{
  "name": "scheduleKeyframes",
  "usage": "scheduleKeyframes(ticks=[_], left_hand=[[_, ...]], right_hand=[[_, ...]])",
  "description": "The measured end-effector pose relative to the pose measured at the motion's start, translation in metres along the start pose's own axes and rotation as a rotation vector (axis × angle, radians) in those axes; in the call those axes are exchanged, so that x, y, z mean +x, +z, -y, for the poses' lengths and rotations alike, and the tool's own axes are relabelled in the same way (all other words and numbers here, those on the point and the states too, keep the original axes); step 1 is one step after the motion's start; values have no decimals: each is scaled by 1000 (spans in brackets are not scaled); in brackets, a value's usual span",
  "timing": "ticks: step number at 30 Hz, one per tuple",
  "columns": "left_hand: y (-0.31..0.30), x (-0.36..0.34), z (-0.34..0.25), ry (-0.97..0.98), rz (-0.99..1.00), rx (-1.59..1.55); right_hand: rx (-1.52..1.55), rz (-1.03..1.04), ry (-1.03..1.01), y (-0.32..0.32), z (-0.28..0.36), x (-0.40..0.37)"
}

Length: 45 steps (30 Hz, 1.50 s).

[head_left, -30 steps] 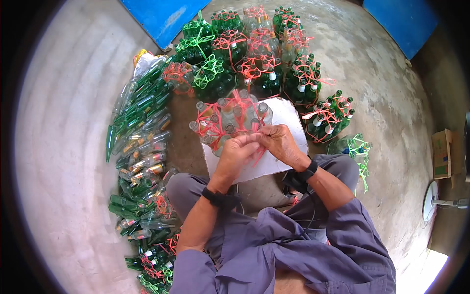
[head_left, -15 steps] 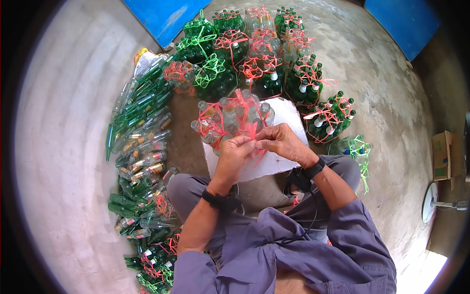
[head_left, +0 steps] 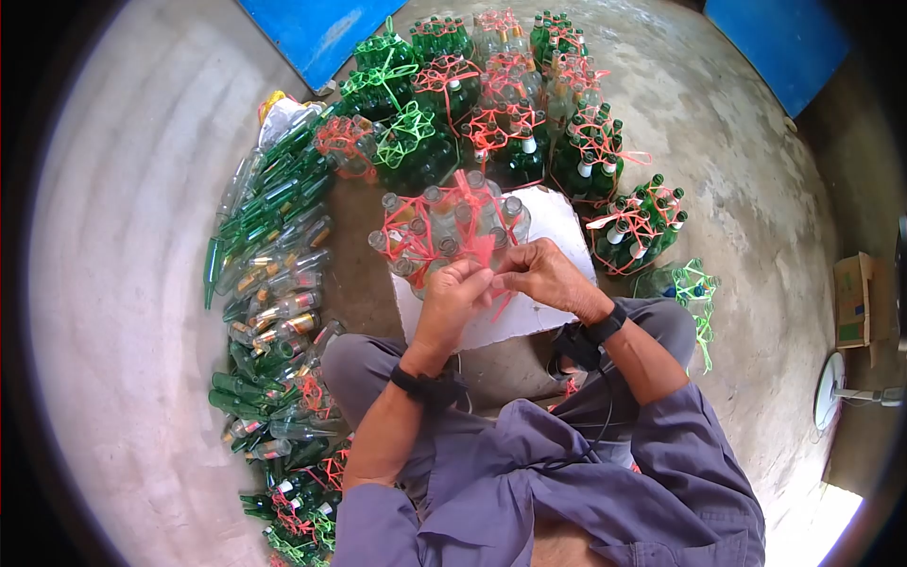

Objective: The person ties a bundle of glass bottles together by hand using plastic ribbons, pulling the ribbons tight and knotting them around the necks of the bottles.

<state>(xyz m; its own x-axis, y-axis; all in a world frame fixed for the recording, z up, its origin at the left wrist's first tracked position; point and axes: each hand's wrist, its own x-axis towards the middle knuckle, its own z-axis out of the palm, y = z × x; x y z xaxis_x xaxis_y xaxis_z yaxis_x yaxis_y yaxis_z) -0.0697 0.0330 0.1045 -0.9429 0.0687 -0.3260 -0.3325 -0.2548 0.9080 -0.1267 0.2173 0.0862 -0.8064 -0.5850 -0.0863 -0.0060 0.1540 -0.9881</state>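
A bundle of clear glass bottles (head_left: 417, 248) stands upright on a white board (head_left: 553, 222), its necks laced together with red plastic twine (head_left: 482, 249). At the near side of the bundle, my left hand (head_left: 456, 295) pinches the twine between thumb and fingers. My right hand (head_left: 546, 276) meets it fingertip to fingertip and is also closed on the twine. A loose end fans upward above the fingertips, and another strand hangs below them. The exact point where the fingers grip is partly hidden.
Bundles of green and clear bottles (head_left: 510, 142) tied with red or green twine stand beyond the board and to its right. Loose bottles (head_left: 279, 274) lie piled along the left wall. A cardboard box (head_left: 853, 300) and a white round fan-like object (head_left: 830, 391) are at the far right.
The loose twine end above my fingertips has spread slightly wider. Both hands and the bottle bundle stay in nearly the same place.
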Motion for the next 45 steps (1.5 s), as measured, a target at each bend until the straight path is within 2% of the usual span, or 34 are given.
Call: scheduleKeyframes(ticks=[4, 17, 23, 25, 26, 28, 31, 37, 40, 45], left_hand=[[-4, 2, 0, -2, -11, 103], [-7, 1, -4, -1, -19, 116], [-9, 4, -1, 0, -24, 81], [-10, 5, 0, 4, -28, 70], [-10, 6, 1, -6, -28, 57], [-11, 8, 2, -16, -30, 44], [-11, 10, 2, -28, -14, 31], [-11, 12, 0, -77, 18, -27], [-14, 13, 2, -95, 33, -3], [-16, 12, -2, -79, 78, 67]], right_hand=[[-53, 23, -61, -1, -4, 2], [53, 73, -27, -1, 8, -1], [-56, 7, -70, 6, 11, -4], [-141, -119, -154, 12, 13, -7], [-141, -117, -154, 13, 11, -6], [-457, -282, -431, 16, 5, -4], [-571, -346, -505, 19, 9, -8], [-577, -315, -651, 16, 19, -8], [-621, -212, -649, 11, 12, -5], [-528, -190, -668, 12, 4, -1]])
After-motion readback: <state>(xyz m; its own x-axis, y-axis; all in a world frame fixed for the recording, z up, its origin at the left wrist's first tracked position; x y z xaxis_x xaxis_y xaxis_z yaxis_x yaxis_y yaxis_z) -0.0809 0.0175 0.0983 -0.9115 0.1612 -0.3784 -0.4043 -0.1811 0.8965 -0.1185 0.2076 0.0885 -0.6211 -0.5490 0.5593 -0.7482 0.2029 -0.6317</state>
